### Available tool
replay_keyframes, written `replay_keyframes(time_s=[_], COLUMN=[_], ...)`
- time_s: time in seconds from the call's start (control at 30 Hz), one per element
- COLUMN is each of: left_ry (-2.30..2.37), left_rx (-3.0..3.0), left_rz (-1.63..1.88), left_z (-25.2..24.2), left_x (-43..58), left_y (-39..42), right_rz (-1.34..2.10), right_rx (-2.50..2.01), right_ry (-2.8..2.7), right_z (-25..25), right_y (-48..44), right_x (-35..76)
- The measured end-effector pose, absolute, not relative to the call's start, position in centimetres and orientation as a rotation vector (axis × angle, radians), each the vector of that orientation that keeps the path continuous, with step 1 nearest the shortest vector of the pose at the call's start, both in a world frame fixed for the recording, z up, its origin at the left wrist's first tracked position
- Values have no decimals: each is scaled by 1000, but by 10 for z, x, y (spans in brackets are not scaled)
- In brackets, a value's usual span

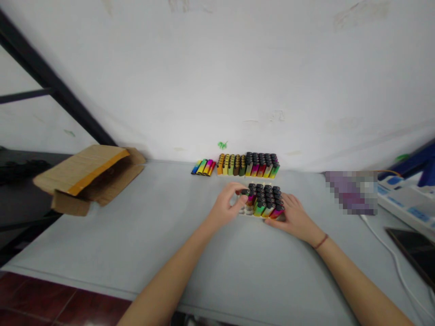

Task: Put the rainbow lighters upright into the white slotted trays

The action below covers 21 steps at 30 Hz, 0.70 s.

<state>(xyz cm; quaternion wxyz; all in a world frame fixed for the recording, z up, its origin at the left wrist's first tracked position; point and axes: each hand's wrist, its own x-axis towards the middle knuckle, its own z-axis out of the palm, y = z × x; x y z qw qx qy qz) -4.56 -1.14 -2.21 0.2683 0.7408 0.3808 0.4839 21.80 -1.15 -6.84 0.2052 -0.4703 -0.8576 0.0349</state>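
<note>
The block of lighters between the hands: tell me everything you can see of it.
The block of lighters is a tight cluster standing upright in rows on the grey table, black caps up, glossy rainbow bodies. The left hand pinches a lighter at its left edge; the right hand rests against its right side. Clear empty slots show front-left.

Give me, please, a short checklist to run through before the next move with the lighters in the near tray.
1. Left hand grips a lighter at the near tray: ok.
2. Right hand steadies that tray's right side: ok.
3. Tray full: cannot tell.
4. Far row of lighters stands upright by the wall: ok.
5. Loose lighters lie apart from it: ok.
6. Cardboard box sits clear of both hands: ok.
</note>
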Motion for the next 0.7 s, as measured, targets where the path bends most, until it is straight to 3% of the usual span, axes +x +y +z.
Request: replay_keyframes(time_s=[0.4, 0.7], left_ry=[1072, 1040], left_rx=[2180, 2336], left_rz=[1024, 1049], left_z=[-30, -26], left_x=[-48, -49], left_y=[-5, -12], right_rz=[123, 130], right_rx=[-1307, -1306], right_ry=[-2372, -2377], right_z=[-68, -67], right_y=[-13, -12], right_x=[217, 217])
